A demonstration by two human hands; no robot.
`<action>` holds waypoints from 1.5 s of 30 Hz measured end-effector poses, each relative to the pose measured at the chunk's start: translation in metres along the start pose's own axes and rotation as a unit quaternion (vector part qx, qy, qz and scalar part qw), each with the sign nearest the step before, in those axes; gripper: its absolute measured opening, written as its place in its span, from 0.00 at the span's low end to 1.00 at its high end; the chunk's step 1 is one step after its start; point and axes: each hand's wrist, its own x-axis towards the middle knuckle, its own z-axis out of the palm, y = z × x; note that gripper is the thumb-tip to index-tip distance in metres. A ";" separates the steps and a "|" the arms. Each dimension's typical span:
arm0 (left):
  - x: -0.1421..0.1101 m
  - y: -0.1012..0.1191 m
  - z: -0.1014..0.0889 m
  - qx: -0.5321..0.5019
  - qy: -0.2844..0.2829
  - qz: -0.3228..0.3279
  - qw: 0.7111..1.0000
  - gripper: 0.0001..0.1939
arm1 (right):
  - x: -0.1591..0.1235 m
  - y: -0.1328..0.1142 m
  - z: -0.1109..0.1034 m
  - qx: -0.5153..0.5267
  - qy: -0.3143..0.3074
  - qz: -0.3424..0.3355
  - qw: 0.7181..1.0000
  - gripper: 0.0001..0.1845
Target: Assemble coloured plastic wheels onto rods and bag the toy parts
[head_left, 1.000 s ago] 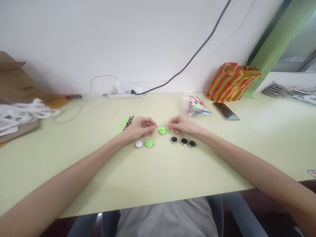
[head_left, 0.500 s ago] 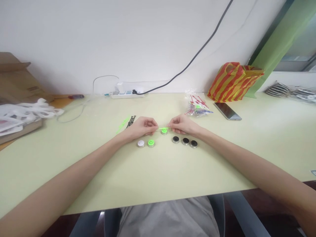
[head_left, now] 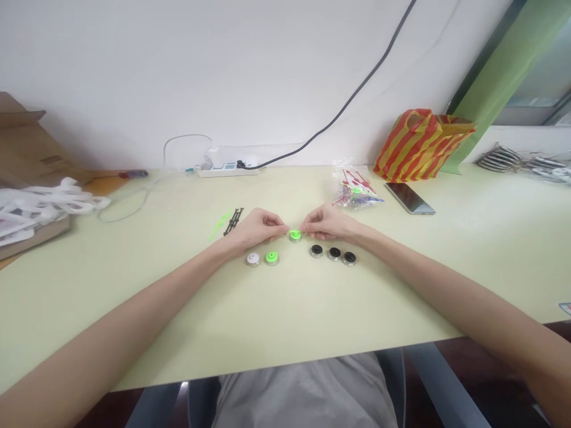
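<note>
A small round piece with a clear base and green top [head_left: 295,237] stands on the table between my hands. Across its top lies a thin green plastic strip [head_left: 293,232], partly hidden by fingers. My left hand [head_left: 267,227] pinches the strip's left end. On the other side, my right hand [head_left: 322,222] pinches its right end, thumb against forefinger. Nearer me on the left sit a white-topped piece [head_left: 253,258] and another green-topped piece [head_left: 272,257]. Several black-topped pieces [head_left: 335,254] form a row below my right hand.
Green strips [head_left: 220,224] and black strips [head_left: 233,222] lie left of my left hand. Behind are a clear bag of coloured parts [head_left: 357,189], a phone [head_left: 410,198], a striped bag [head_left: 419,145] and a power strip [head_left: 229,171]. A cardboard box [head_left: 35,148] stands far left.
My hands have drawn slightly closer together around the green-topped piece, and less of the green strip shows between the fingers. The whole view has shifted a little.
</note>
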 end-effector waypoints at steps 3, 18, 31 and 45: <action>0.001 -0.002 -0.001 0.004 -0.014 0.003 1.000 0.15 | -0.002 -0.003 0.000 -0.003 -0.014 -0.004 1.000 0.22; 0.005 0.000 -0.006 0.008 -0.071 -0.010 0.997 0.15 | 0.003 -0.004 -0.003 -0.038 -0.025 0.023 0.999 0.19; 0.006 -0.001 -0.005 0.064 -0.065 0.026 0.996 0.16 | 0.002 -0.006 -0.001 -0.065 -0.018 0.008 0.998 0.20; -0.012 0.001 -0.025 0.045 -0.057 0.003 0.997 0.16 | -0.009 0.002 0.000 -0.237 0.140 -0.138 0.951 0.15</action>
